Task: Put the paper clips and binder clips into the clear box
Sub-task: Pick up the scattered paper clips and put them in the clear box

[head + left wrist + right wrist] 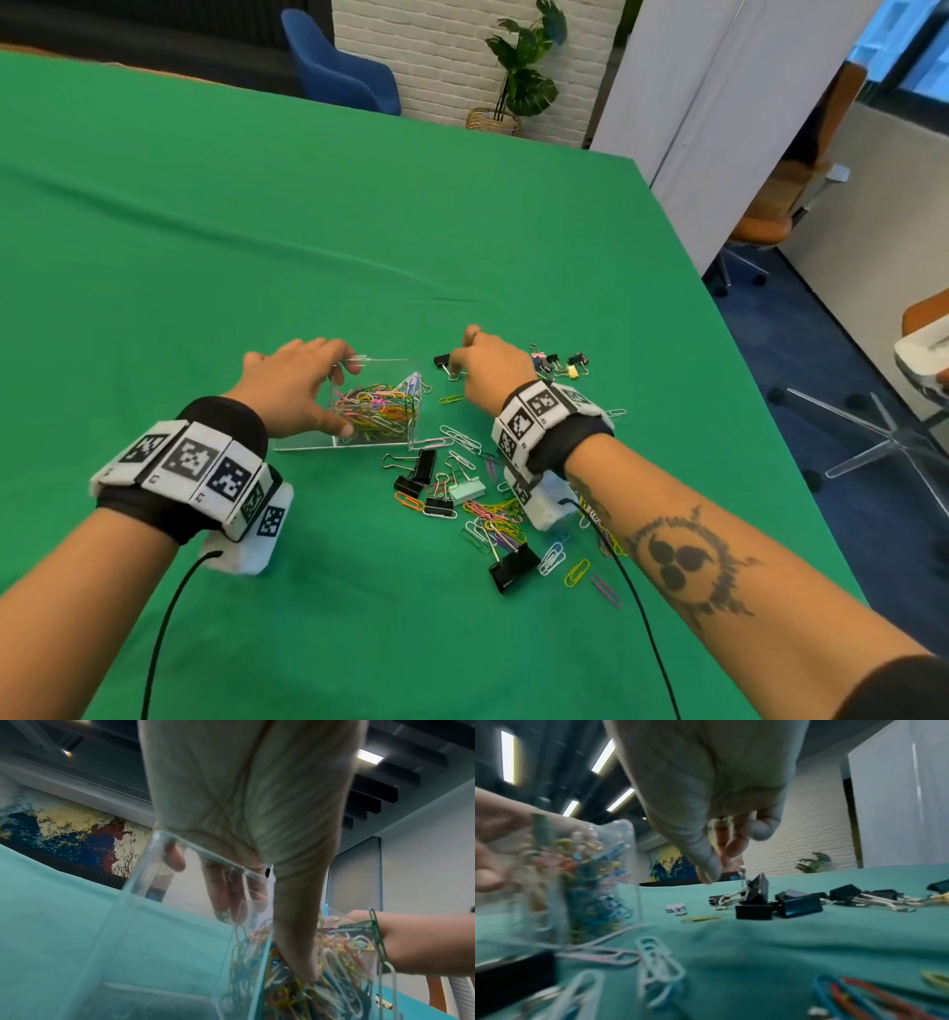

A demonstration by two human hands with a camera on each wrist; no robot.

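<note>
On the green cloth [308, 216] near the middle of the table stands the clear box [382, 406], tipped up on one edge and partly filled with coloured paper clips [372, 408]. The left hand [298, 385] grips it, fingers curled over the far wall and thumb pressed on the near wall. From the left wrist view the fingers [223, 888] are only seen through the plastic, smeared by its edges, and the thumb covers part of the clips inside.

Just to the right of the box, the right hand [490, 372] hovers low over the cloth with its fingers bent down and drawn together. A black binder clip [442, 361] sits at its fingertips; the head view hides the contact behind the knuckles. In the right wrist view the thumb tip hangs just above a raised wire handle of a black binder clip [755, 888], and whether it touches or pinches it cannot be told.

More binder clips [562, 362] lie in a small cluster beyond that hand, partly hidden by it. A loose scatter of paper clips and black binder clips [462, 493], with one pale green clip [467, 491] among them, spreads toward the near edge, partly covered by the right forearm and wrist band [544, 416]. The near clips blur heavily in the right wrist view, and the box there is smeared too.
</note>
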